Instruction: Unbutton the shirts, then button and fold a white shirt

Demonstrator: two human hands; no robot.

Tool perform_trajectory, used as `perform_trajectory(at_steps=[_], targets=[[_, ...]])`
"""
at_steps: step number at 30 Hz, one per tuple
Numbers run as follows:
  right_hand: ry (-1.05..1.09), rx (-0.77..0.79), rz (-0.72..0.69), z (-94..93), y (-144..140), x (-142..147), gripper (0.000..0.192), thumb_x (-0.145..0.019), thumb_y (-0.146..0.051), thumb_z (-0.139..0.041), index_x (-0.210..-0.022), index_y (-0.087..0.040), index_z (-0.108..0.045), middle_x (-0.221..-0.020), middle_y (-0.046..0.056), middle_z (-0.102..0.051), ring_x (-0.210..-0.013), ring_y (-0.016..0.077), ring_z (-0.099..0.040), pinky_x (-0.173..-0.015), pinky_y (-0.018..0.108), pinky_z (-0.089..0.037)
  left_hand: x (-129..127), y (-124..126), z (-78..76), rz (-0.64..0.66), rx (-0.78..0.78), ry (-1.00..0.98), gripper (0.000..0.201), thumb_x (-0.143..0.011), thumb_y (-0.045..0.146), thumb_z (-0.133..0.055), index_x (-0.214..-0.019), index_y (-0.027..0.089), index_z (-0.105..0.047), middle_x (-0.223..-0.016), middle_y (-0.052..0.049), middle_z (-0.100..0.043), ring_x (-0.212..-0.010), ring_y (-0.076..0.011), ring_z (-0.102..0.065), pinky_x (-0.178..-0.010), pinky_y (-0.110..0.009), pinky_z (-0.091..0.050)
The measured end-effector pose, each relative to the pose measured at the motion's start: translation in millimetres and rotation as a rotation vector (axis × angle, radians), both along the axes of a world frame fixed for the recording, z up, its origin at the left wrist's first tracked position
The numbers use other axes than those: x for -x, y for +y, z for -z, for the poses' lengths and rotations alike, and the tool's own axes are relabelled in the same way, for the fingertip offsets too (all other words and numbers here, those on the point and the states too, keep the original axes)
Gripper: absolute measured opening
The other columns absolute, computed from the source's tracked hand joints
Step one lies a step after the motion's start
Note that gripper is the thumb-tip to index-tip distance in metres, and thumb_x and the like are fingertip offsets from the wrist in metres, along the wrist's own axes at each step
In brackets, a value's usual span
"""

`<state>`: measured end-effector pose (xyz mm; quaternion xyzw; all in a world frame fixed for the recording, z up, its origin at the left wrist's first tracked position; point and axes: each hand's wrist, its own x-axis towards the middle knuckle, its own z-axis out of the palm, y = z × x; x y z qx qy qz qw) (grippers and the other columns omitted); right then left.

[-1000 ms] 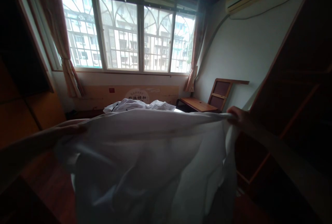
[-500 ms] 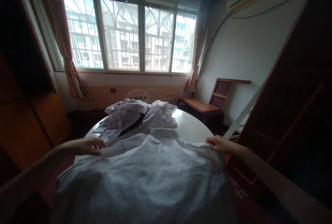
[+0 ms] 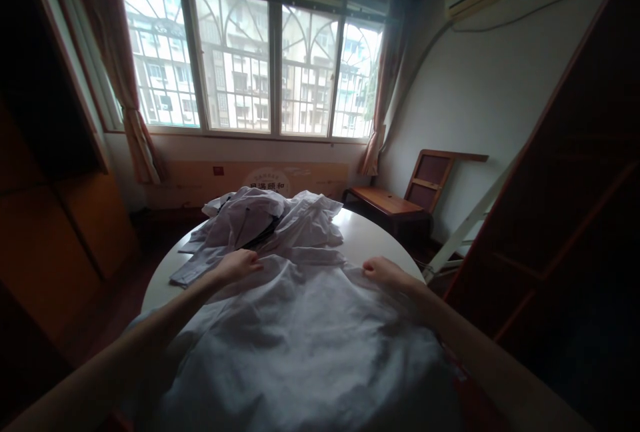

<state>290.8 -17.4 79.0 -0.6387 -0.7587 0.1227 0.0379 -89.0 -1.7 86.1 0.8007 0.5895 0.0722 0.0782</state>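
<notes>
A white shirt (image 3: 310, 325) is spread over the near side of a round white table (image 3: 373, 232) and hangs toward me. My left hand (image 3: 241, 264) is closed on the shirt's upper edge, left of its middle. On the right, my right hand (image 3: 385, 271) pinches the same edge near the collar area. The fabric between the two hands is loosely stretched, with soft wrinkles. Just beyond it lies a heap of crumpled white clothes (image 3: 313, 215), with a dark strip showing among the folds.
Behind the table, a long printed box (image 3: 310, 179) leans under the barred window (image 3: 233, 65). A wooden bench (image 3: 387, 200) stands at the back right, beside a white folding frame (image 3: 465, 229). Dark wooden furniture (image 3: 560, 219) rises close on my right; an orange-brown cabinet (image 3: 35, 252) is at left.
Both hands have moved inward along the shirt's upper edge, the left one farther and slightly upward. The shirt's sides have drawn in and drooped. The heap of clothes stays in place.
</notes>
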Motion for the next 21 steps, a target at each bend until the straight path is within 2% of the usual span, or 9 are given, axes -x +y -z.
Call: perform_trajectory(at_steps=[2, 5, 9, 12, 15, 21], targets=[[-0.006, -0.036, 0.015, -4.0, 4.6, -3.8, 0.02, -0.07, -0.019, -0.044, -0.069, -0.013, -0.063, -0.068, 0.004, -0.062, -0.059, 0.0119, -0.049, -0.052, 0.021, -0.03, 5.0, 2.9, 2.8, 0.036, 0.031, -0.049, 0.022, -0.071, 0.036, -0.049, -0.064, 0.017, -0.058, -0.066, -0.003, -0.059, -0.061, -0.0155, -0.054, -0.052, -0.022, -0.031], [0.044, -0.088, -0.014, -17.7, 8.9, -12.8, 0.021, -0.07, -0.015, -0.041, -0.071, -0.013, -0.062, -0.071, 0.005, -0.061, -0.064, 0.0124, -0.051, -0.056, 0.021, -0.033, 16.9, 8.3, 4.1, 0.081, -0.002, -0.22, 0.025, -0.071, 0.038, -0.047, -0.063, 0.016, -0.057, -0.063, -0.003, -0.058, -0.059, -0.0155, -0.051, -0.052, -0.022, -0.032], [0.044, -0.081, -0.077, -32.5, 4.6, -19.1, 0.02, -0.065, -0.013, -0.045, -0.077, -0.013, -0.06, -0.077, 0.005, -0.061, -0.069, 0.0139, -0.053, -0.057, 0.02, -0.035, 31.4, 13.0, -6.9, 0.04, -0.11, -0.394, 0.033, -0.07, 0.046, -0.044, -0.065, 0.016, -0.056, -0.063, -0.001, -0.056, -0.059, -0.0152, -0.05, -0.053, -0.022, -0.035], [-0.187, -0.094, -0.022, -32.4, -4.7, -19.9, 0.019, -0.064, -0.014, -0.048, -0.079, -0.014, -0.06, -0.08, 0.007, -0.062, -0.072, 0.0175, -0.055, -0.054, 0.022, -0.033, 36.3, 10.3, -20.4, 0.043, -0.187, -0.418, 0.036, -0.07, 0.049, -0.045, -0.069, 0.016, -0.057, -0.063, 0.0, -0.056, -0.059, -0.0143, -0.05, -0.054, -0.022, -0.036], [-0.383, -0.129, 0.066, -27.7, -11.0, -24.1, 0.021, -0.069, -0.013, -0.044, -0.081, -0.015, -0.061, -0.088, 0.012, -0.063, -0.08, 0.0215, -0.057, -0.056, 0.024, -0.034, 36.9, 4.9, -29.5, 0.043, -0.245, -0.391, 0.038, -0.071, 0.051, -0.046, -0.066, 0.015, -0.058, -0.059, 0.001, -0.054, -0.058, -0.0133, -0.049, -0.054, -0.021, -0.035], [-0.403, -0.164, 0.213, -22.3, -5.2, -37.9, 0.022, -0.076, -0.015, -0.041, -0.085, -0.015, -0.061, -0.094, 0.013, -0.063, -0.086, 0.0226, -0.059, -0.059, 0.025, -0.036, 34.0, -2.0, -36.1, 0.074, -0.227, -0.39, 0.041, -0.07, 0.053, -0.047, -0.065, 0.014, -0.06, -0.057, 0.002, -0.053, -0.056, -0.0112, -0.046, -0.053, -0.019, -0.033]])
